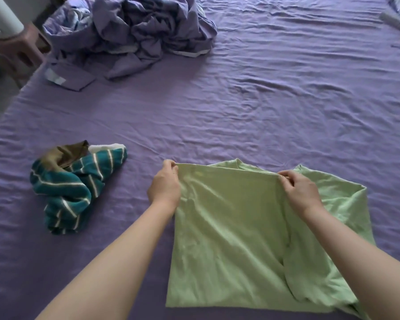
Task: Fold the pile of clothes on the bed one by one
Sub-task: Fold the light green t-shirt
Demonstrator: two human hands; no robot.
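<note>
While my left hand and right hand each pinch the green shirt's folded edge, I judge the next fold comes across its width.

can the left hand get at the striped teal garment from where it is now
Probably yes: the striped teal garment lies uncovered on the bedsheet left of the left hand, but that hand first must release the green shirt.

Two bare forearms, left hand and right hand ungloved, no sleeves in view.
</note>
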